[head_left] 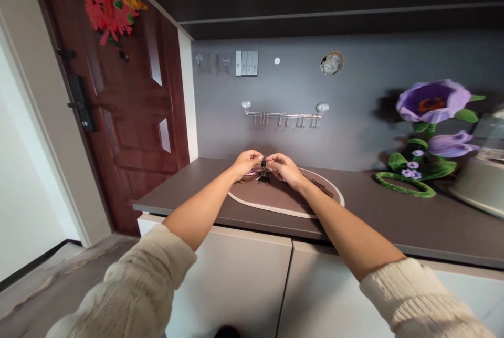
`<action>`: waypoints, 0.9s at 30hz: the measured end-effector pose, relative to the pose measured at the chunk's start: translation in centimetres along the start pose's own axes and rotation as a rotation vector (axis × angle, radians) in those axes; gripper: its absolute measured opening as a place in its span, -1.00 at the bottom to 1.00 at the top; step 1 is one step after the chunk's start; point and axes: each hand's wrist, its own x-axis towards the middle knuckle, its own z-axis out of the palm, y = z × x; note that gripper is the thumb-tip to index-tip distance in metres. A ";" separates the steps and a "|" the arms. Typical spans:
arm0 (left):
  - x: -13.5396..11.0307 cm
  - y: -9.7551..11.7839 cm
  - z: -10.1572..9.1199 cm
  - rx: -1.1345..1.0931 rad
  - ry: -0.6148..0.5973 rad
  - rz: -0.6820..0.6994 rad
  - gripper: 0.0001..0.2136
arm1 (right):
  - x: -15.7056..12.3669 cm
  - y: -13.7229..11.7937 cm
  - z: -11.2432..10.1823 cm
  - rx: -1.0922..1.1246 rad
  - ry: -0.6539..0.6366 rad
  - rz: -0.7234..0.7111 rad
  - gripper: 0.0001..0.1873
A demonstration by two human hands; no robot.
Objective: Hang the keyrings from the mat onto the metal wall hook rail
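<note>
Both my arms reach forward over a brown countertop (394, 212). My left hand (244, 162) and my right hand (285, 168) meet above an oval brown tray (275, 202) with a pale rim. Their fingers pinch a small dark bunch of keys (263, 170) held between them, just over the tray. A brownish item lies under my left hand, too hidden to name. On the grey wall above hangs a metal hook rail (284, 114) with several empty hooks.
A dark red door (118, 117) with a black lock and red ornament stands at the left. Purple felt flowers (429, 133) sit on the counter at the right, beside a grey box (482, 180). White cabinet doors (244, 280) lie below. Light switches (247, 63) sit high on the wall.
</note>
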 end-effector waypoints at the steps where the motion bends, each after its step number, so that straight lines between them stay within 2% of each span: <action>1: 0.0 0.0 0.0 -0.016 0.006 -0.006 -0.81 | 0.0 0.0 0.0 0.015 -0.002 -0.004 -0.76; 9: -0.3 0.2 0.2 -0.060 0.018 0.016 -0.81 | 0.2 0.5 0.1 0.041 0.013 -0.042 -0.70; 19: -0.4 0.3 0.5 -0.088 -0.004 0.039 -0.80 | 0.2 0.3 0.0 0.016 0.051 -0.054 -0.72; 23: -0.3 0.2 0.6 -0.075 -0.011 0.071 -0.79 | 0.4 0.4 -0.1 -0.048 0.079 -0.119 -0.72; 27: -0.1 0.2 0.5 -0.041 0.043 0.115 -0.81 | 0.7 0.2 -0.2 -0.200 0.118 -0.202 -0.76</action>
